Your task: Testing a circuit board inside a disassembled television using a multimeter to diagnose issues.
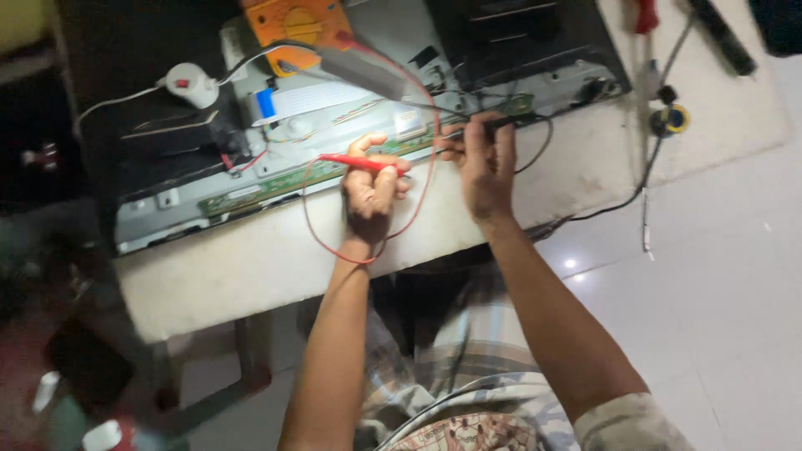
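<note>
In the head view, the left hand (pixel 370 190) was closed around a red probe (pixel 357 162), its tip aimed left toward the long green circuit strip (pixel 276 184) that ran along the near edge of an opened flat screen (pixel 351 100) lying on the table (pixel 276 259). The right hand (pixel 483 163) pinched a black probe (pixel 489 125) like a pen, the tip set down near the right end of the same strip. Red and black leads looped back to an orange meter (pixel 296 21) at the far side. To do this probing well, it seemed wise that each tip sat firmly on one contact only, wrists braced on the table edge, the loose red lead (pixel 313 225) kept off the board, and the meter face turned readable. Blur hid the exact contact points.
</note>
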